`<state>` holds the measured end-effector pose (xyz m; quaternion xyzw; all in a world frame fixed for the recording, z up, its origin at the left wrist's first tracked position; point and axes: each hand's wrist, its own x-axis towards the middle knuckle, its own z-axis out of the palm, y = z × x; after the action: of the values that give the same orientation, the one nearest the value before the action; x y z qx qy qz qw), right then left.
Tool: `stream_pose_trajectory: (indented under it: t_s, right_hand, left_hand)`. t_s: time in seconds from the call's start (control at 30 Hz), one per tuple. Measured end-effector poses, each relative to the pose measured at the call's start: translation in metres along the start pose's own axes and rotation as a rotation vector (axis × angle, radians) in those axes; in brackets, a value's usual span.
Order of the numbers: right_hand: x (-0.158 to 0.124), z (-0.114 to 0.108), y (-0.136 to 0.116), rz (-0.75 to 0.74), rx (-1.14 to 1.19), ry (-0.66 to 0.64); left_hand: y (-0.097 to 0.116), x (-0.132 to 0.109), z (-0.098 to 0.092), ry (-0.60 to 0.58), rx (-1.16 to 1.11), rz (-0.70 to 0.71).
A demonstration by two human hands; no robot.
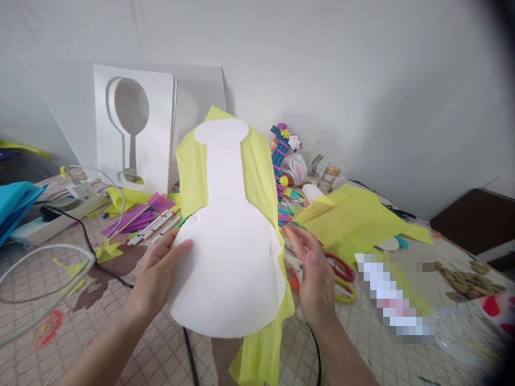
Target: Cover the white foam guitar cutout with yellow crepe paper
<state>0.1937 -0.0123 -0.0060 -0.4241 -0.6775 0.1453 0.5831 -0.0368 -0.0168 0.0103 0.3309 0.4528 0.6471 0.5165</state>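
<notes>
A white guitar-shaped foam board cutout (225, 257) is held up in front of me, its wide rounded end towards me. Yellow crepe paper (261, 177) lies behind it, shows along its sides and top, and hangs down below as a strip. My left hand (159, 271) grips the board's left edge, thumb on the white face and the other fingers partly hidden. At the right edge, my right hand (316, 273) has its fingers stretched towards the yellow paper, the tips at its border. Nothing shows gripped in that hand.
Scissors with red and yellow handles (341, 276) lie beside my right hand. More yellow crepe paper (354, 214) spreads at the right. White sticks (155, 228), a power strip (56, 220) and cables (86, 257) lie left. A foam sheet with a cut-out shape (159, 123) leans on the wall.
</notes>
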Motion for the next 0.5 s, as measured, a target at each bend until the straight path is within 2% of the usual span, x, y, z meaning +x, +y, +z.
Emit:
stream_pose_trajectory:
  t_s: [0.07,0.2,0.27,0.43,0.5]
  right_hand:
    - [-0.002,0.002,-0.003,0.064,0.136,0.004]
    - [-0.006,0.006,-0.011,-0.008,0.126,-0.106]
    - [-0.008,0.007,-0.014,-0.071,0.048,-0.129]
    - [-0.005,0.004,-0.012,-0.326,-0.3,-0.082]
    - [-0.003,0.002,-0.011,-0.356,-0.318,-0.083]
  left_hand:
    - [0.0,0.002,-0.001,0.017,-0.021,-0.009]
    - [-0.003,0.007,-0.004,0.036,-0.041,-0.009]
    - [-0.004,0.009,-0.006,0.039,-0.038,0.005]
    - [-0.004,0.011,-0.007,0.046,-0.036,0.06]
    - [-0.004,0.011,-0.007,0.045,-0.036,0.066]
